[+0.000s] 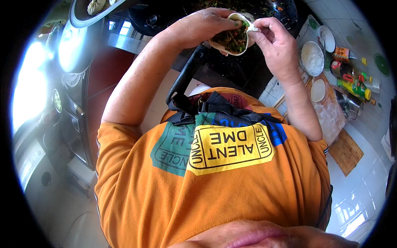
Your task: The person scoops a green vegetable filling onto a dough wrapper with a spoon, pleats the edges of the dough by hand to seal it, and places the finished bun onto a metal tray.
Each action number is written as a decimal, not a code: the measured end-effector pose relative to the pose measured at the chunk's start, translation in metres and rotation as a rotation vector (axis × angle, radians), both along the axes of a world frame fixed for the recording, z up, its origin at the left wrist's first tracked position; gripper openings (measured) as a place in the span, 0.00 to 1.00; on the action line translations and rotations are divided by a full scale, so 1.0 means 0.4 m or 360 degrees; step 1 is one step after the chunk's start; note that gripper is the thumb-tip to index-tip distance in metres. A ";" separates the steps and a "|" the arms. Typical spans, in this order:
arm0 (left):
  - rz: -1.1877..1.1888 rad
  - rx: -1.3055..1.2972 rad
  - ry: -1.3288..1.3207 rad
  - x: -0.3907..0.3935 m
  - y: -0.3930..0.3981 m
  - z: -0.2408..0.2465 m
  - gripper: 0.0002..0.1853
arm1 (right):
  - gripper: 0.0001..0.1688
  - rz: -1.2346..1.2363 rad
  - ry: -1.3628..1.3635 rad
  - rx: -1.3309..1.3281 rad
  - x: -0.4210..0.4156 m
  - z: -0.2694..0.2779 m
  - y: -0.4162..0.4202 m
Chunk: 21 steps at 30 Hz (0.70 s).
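Note:
A round dough wrapper (222,49) filled with chopped greens and brownish bits (232,38) lies in my left hand (206,26), whose thumb rests on the filling at the wrapper's upper side. Part of that hand is hidden beneath the dough. At the wrapper's right edge, the thumb and forefinger of my right hand (274,43) pinch a gathered fold (253,28). Both hands are above a dark pan (290,14) that has chopped filling in it. A black handle (189,74) extends below the hands.
Pleated buns (95,6) sit in a metal tray (82,22) at the upper left. On the right are a bowl of flour (312,59), several bottles (353,87), a flat dough round (318,90) on a floured board and a bare wooden board end (346,153).

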<state>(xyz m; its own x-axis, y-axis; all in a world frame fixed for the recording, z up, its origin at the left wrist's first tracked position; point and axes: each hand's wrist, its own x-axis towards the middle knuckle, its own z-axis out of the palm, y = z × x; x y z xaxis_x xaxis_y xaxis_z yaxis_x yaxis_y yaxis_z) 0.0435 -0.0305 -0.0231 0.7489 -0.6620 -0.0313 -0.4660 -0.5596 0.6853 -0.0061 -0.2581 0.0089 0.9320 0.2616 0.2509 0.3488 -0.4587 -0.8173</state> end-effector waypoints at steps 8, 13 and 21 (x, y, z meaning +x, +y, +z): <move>-0.0386 0.0156 -0.0387 0.026 -0.003 0.055 0.18 | 0.18 0.0028 0.0511 0.0155 0.007 0.013 0.002; -0.0006 -0.0740 0.1385 0.017 0.022 0.194 0.36 | 0.16 0.0054 0.0352 0.0618 0.044 0.043 -0.058; 0.0491 -0.2072 0.1338 -0.051 -0.095 0.054 0.22 | 0.13 -0.0097 0.0127 0.0543 0.055 -0.002 0.001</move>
